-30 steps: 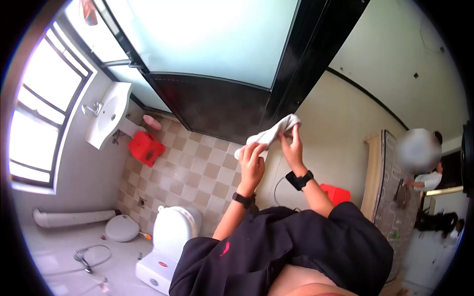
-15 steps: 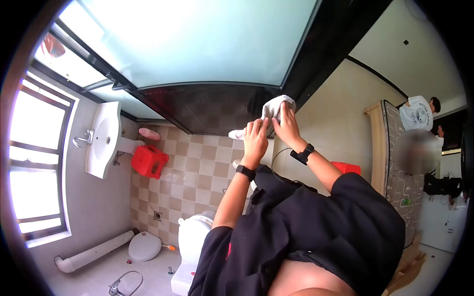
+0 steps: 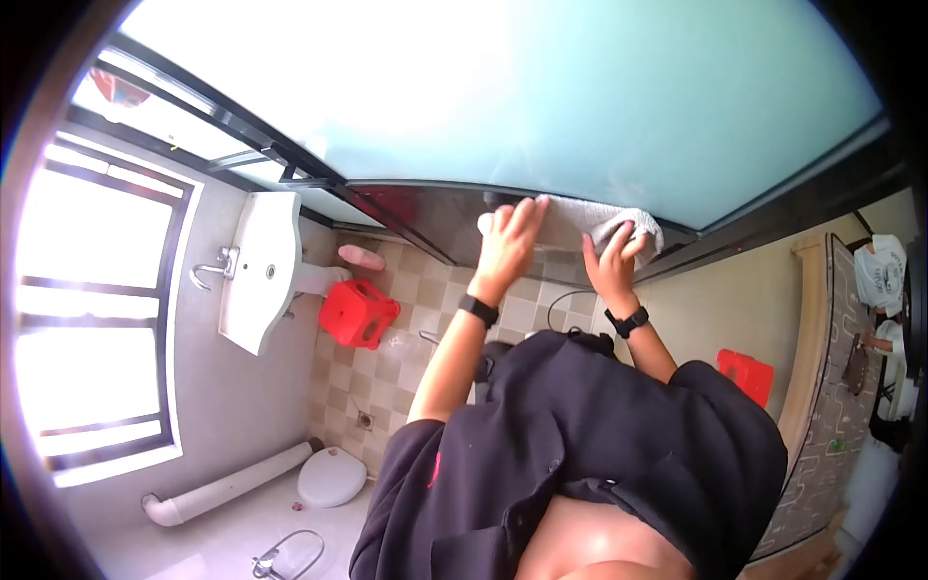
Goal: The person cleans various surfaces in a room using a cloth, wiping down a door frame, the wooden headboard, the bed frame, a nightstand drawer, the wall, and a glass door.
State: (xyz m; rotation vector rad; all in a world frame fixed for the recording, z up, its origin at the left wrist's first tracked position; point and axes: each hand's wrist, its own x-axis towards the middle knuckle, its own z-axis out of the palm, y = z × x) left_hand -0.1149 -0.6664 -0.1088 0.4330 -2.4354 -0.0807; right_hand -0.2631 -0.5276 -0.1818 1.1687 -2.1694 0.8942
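A white-grey cloth [image 3: 577,215] lies stretched along the dark lower panel [image 3: 425,215] of a frosted-glass door [image 3: 580,97], just under the glass. At its left end my left hand [image 3: 509,246] is closed on the cloth, fingers bent. A small rounded white end pokes out left of these fingers; I cannot make out if it is cloth. The cloth's right end is bunched up under my right hand [image 3: 613,266], whose curled fingers grip it. Each wrist wears a black band.
To the left are a white washbasin [image 3: 261,275], a red stool [image 3: 358,314], pink slippers [image 3: 362,257], a white pipe [image 3: 232,488] and a toilet lid [image 3: 332,478]. Rightward stand another red stool [image 3: 745,375] and a wooden-framed bed [image 3: 807,367], with people beyond.
My right hand has moved right, away from my left, and the cloth now spans the space between them. My view has shifted, showing more glass.
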